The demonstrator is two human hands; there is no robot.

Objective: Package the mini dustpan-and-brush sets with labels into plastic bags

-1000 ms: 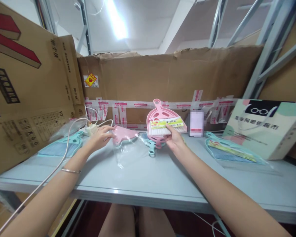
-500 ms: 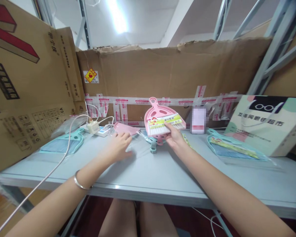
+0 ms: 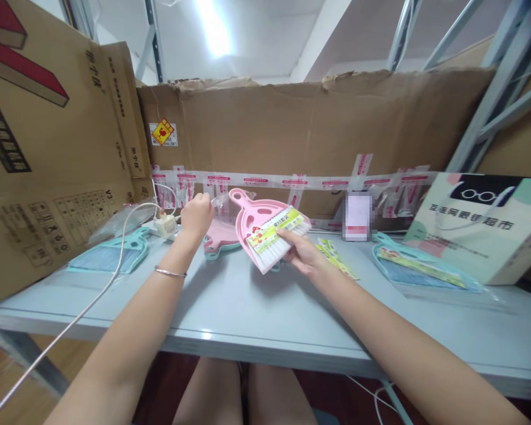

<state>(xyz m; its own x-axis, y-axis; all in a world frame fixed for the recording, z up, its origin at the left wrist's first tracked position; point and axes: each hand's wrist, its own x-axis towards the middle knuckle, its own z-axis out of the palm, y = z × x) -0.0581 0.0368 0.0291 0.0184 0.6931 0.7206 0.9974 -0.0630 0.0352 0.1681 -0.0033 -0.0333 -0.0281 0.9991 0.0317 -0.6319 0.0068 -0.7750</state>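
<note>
My right hand (image 3: 304, 252) is closed on the lower right edge of a pink dustpan (image 3: 244, 221), lifted over the table with its handle pointing up and left. Across the pan lies a white-bristled brush (image 3: 269, 255), held together with it, and a printed yellow-green label card (image 3: 277, 230) covers the brush's upper part. My left hand (image 3: 197, 215), raised to the left, has its fingers closed on a clear plastic bag (image 3: 221, 202), mostly hidden behind the hand and pan. Below, another pink dustpan (image 3: 221, 232) lies on top of a teal one (image 3: 215, 255).
Printed label cards (image 3: 338, 260) lie right of my right hand. Bagged teal dustpans lie at the left (image 3: 108, 257) and right (image 3: 425, 274). A phone-like object (image 3: 357, 217) leans at the back, near a printed box (image 3: 464, 224). A white cable (image 3: 115, 277) crosses the left side from a plug (image 3: 166, 225).
My left hand has moved up and left from the table and closed on clear plastic. My right hand has brought the pink dustpan and brush leftward and nearer, tilting them.
</note>
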